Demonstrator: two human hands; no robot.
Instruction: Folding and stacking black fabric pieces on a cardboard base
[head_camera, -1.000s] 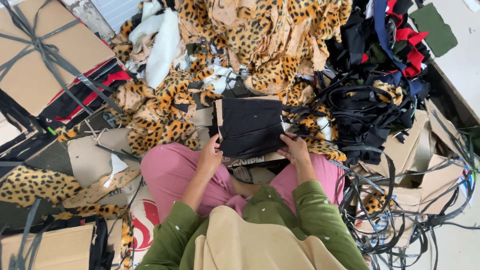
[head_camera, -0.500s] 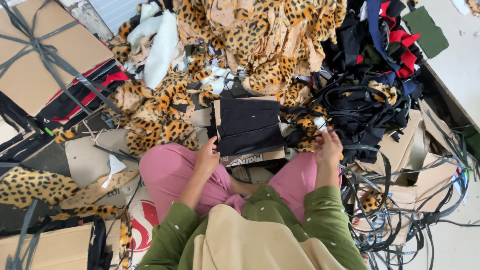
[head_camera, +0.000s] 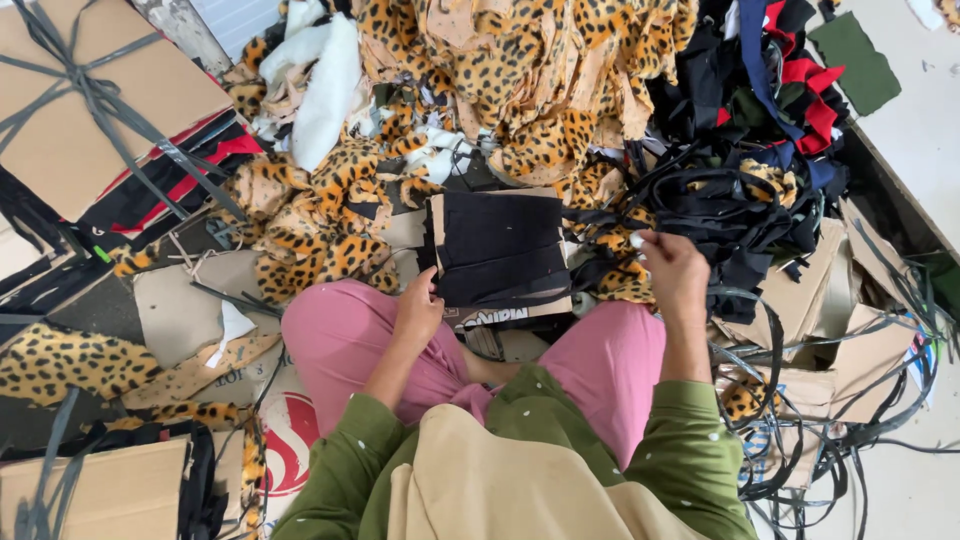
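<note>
A stack of black fabric pieces (head_camera: 497, 248) lies on a cardboard sheet (head_camera: 515, 315) across my knees in pink trousers. My left hand (head_camera: 420, 305) holds the stack's lower left edge between thumb and fingers. My right hand (head_camera: 672, 272) is out to the right of the stack, its fingertips pinched on a small whitish scrap (head_camera: 637, 240) at the edge of a heap of black scraps and straps (head_camera: 720, 215).
Leopard-print fabric scraps (head_camera: 500, 70) are piled ahead and to the left. Strapped cardboard bundles (head_camera: 75, 95) sit at far left. Loose black plastic straps (head_camera: 830, 400) and cardboard litter the floor at right. Red, navy and green cloth pieces (head_camera: 800, 70) lie at upper right.
My right hand left the black stack's right edge and moved right and up to the black scrap heap. My left hand stayed on the stack.
</note>
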